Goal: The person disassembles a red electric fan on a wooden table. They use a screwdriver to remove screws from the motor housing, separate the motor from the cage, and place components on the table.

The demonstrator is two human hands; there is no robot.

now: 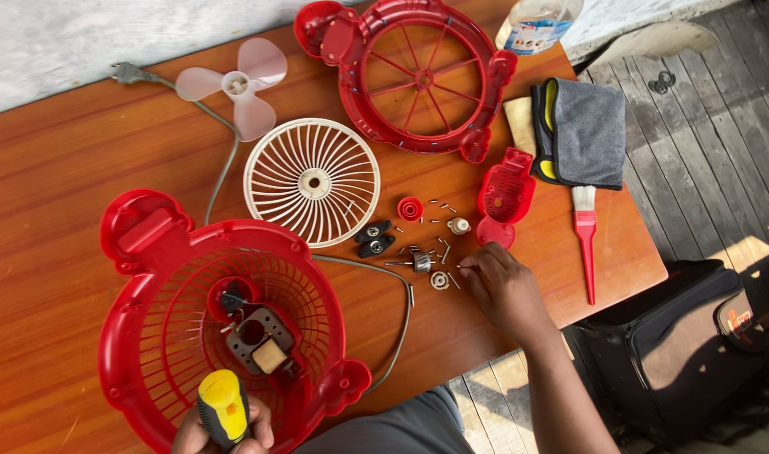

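A yellow-handled screwdriver (223, 407) is gripped by the left hand (224, 429) over the red plastic fan housing (149, 336). A small metal screw (462, 267) on the wooden bench (56, 176) is pinched by the right hand (502, 286) fingers; it could be dropped, scattering the loose screws (439, 206) nearby.

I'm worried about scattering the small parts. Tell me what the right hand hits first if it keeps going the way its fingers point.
Likely the loose screw and small round white part just left of the right hand's fingers, then the motor rotor. Height is unclear.
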